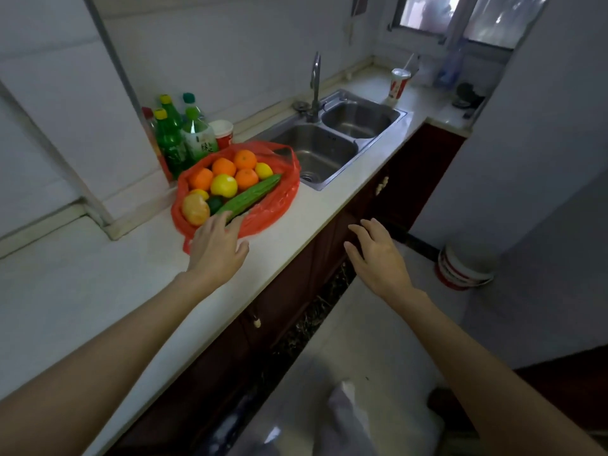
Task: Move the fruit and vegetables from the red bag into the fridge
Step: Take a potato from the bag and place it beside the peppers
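Head view shows the left hand [217,243] reaching into the red bag [279,199], fingers relaxed and touching the near end of the long green vegetable [250,197], not yet grasping it. The right hand [375,250] hovers empty, fingers spread, past the counter edge. This looks like the first pick; next the fingers must curl round the vegetable and lift it clear of the oranges [245,159] and lemons [223,185]. The bag sits on the white counter [98,291] beside the steel sink [329,149], bottles [184,136] behind. No fridge shows.
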Demonstrator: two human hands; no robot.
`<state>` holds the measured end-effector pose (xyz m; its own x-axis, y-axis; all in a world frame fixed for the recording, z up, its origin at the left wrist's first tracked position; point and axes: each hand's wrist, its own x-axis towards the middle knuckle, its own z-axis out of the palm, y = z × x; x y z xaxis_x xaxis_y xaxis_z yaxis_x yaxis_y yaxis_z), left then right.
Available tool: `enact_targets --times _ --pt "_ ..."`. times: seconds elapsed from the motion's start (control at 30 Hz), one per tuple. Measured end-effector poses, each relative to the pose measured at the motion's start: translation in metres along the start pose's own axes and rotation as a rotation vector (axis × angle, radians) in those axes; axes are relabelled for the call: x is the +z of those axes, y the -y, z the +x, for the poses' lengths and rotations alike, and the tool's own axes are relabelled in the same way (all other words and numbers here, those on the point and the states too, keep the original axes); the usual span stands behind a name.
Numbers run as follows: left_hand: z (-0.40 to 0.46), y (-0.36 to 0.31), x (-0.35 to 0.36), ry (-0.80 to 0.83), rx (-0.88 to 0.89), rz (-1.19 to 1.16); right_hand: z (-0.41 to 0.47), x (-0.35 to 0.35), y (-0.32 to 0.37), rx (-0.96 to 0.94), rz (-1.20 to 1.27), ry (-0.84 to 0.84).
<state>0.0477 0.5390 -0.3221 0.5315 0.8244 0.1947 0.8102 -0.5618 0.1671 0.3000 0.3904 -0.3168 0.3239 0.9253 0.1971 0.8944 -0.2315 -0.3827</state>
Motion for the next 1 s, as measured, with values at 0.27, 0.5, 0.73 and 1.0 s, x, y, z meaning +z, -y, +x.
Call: enact_targets --times 0.27,0.5,0.73,1.0 --pt "0.049 -0.031 0.029 -0.015 -0.232 0.037 0.113 0.013 -0.058 -0.190 0.042 0.119" --pt "0.073 -0.020 0.053 0.005 -0.427 0.047 0.188 0.052 -0.052 -0.340 0.106 0.258" --pt "0.119 0.026 0.074 0.012 -0.549 0.043 0.264 0.092 -0.026 -0.459 0.085 0.313" --pt "0.147 0.076 0.095 0.119 -0.590 0.036 0.307 0.130 0.006 -0.552 0.065 0.397"
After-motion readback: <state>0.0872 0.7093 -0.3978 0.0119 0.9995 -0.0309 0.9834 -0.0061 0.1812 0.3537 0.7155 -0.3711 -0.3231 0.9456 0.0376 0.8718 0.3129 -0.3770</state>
